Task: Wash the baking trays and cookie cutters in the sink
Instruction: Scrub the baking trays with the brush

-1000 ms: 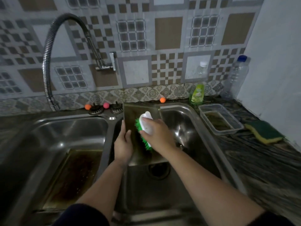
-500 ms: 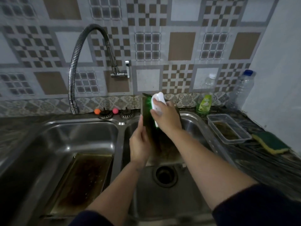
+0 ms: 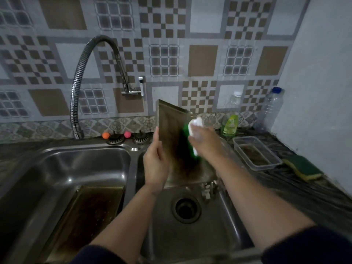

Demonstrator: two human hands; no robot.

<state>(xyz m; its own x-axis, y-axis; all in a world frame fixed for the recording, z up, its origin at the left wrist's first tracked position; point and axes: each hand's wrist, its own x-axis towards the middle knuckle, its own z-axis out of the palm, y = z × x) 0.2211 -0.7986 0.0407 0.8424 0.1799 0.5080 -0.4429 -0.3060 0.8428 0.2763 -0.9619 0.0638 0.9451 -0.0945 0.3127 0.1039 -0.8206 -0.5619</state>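
Meanwhile my left hand [image 3: 155, 161] gripped the tray [image 3: 172, 130] by its left edge, propping it upright over the right basin [image 3: 192, 235] so runoff fell toward the drain — my right hand [image 3: 206, 142] was curled round the brush [image 3: 194, 130], bristles against the tray. Since half a second earlier the brush had slid lower; another tray [image 3: 91, 216] lay in the left basin.
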